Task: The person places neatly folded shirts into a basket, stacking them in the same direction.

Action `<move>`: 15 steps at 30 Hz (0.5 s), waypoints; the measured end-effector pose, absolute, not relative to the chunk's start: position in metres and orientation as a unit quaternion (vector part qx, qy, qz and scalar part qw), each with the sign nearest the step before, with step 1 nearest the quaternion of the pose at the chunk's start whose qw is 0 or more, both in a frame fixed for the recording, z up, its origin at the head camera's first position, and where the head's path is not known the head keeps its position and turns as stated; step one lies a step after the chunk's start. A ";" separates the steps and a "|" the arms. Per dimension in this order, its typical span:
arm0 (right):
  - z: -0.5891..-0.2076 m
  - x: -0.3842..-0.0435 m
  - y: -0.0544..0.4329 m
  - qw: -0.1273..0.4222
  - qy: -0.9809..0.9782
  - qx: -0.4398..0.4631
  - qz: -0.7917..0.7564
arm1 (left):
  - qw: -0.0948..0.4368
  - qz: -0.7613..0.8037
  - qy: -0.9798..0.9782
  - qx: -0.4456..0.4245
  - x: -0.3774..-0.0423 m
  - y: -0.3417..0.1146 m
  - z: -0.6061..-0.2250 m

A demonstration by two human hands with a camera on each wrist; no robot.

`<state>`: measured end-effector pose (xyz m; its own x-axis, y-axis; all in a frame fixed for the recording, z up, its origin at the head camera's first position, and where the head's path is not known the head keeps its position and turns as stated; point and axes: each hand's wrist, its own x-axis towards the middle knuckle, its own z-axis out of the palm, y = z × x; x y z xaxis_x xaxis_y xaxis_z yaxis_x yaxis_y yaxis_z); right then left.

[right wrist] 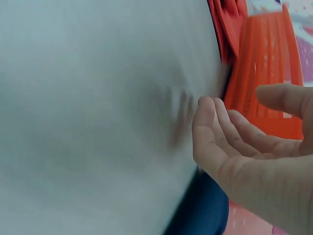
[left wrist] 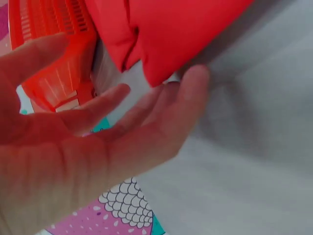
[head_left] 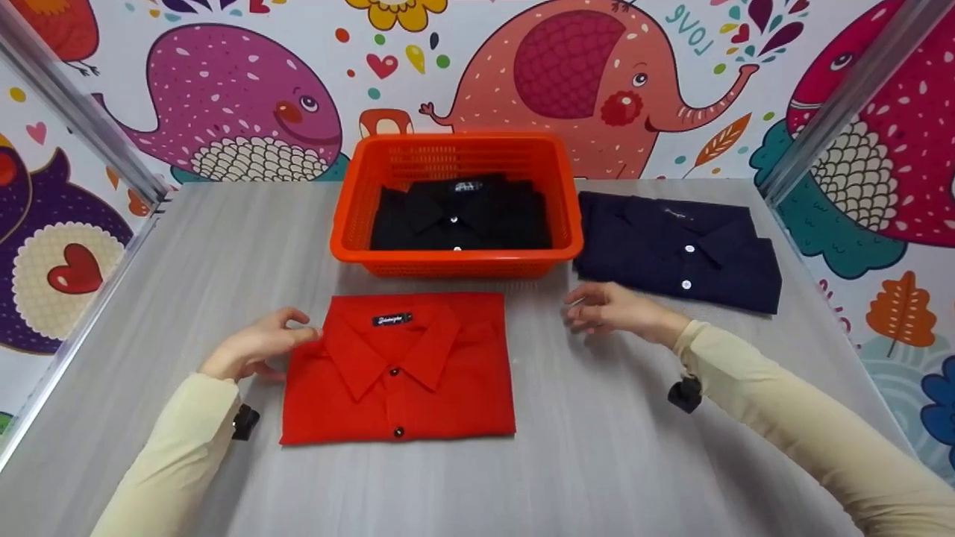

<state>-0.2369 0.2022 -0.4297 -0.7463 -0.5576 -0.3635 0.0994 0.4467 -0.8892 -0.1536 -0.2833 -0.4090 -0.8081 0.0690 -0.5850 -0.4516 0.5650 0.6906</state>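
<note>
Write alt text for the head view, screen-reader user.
A folded red shirt lies on a grey table; the left hand touches its left edge, and the right hand hovers open to its right. Behind sit an orange basket holding a folded black shirt and, beside it, a folded navy shirt.

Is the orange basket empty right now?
No, a folded black shirt lies inside the orange basket, collar up with its white buttons showing.
</note>
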 end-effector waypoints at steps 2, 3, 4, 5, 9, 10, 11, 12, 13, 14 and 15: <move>-0.433 -0.232 0.194 0.331 0.776 -0.146 -0.516 | 0.288 0.452 0.835 -0.125 -0.150 -0.282 -0.410; -0.435 -0.229 0.190 0.334 0.772 -0.146 -0.520 | 0.287 0.454 0.833 -0.131 -0.149 -0.282 -0.411; -0.436 -0.226 0.186 0.337 0.767 -0.144 -0.527 | 0.286 0.458 0.830 -0.139 -0.147 -0.282 -0.411; -0.437 -0.223 0.182 0.338 0.764 -0.143 -0.531 | 0.286 0.464 0.826 -0.147 -0.146 -0.281 -0.412; -0.440 -0.211 0.165 0.339 0.753 -0.131 -0.548 | 0.276 0.483 0.812 -0.175 -0.140 -0.281 -0.415; -0.442 -0.208 0.160 0.338 0.751 -0.127 -0.552 | 0.274 0.488 0.809 -0.179 -0.139 -0.281 -0.416; -0.443 -0.206 0.156 0.338 0.749 -0.123 -0.556 | 0.271 0.491 0.807 -0.183 -0.137 -0.281 -0.417; -0.445 -0.205 0.153 0.338 0.747 -0.119 -0.560 | 0.268 0.494 0.806 -0.184 -0.136 -0.280 -0.418; -0.445 -0.203 0.149 0.339 0.745 -0.113 -0.564 | 0.266 0.498 0.805 -0.184 -0.136 -0.279 -0.419; -0.446 -0.202 0.145 0.341 0.741 -0.106 -0.569 | 0.266 0.504 0.801 -0.181 -0.135 -0.278 -0.419; -0.447 -0.200 0.141 0.341 0.738 -0.100 -0.574 | 0.266 0.510 0.798 -0.180 -0.135 -0.277 -0.420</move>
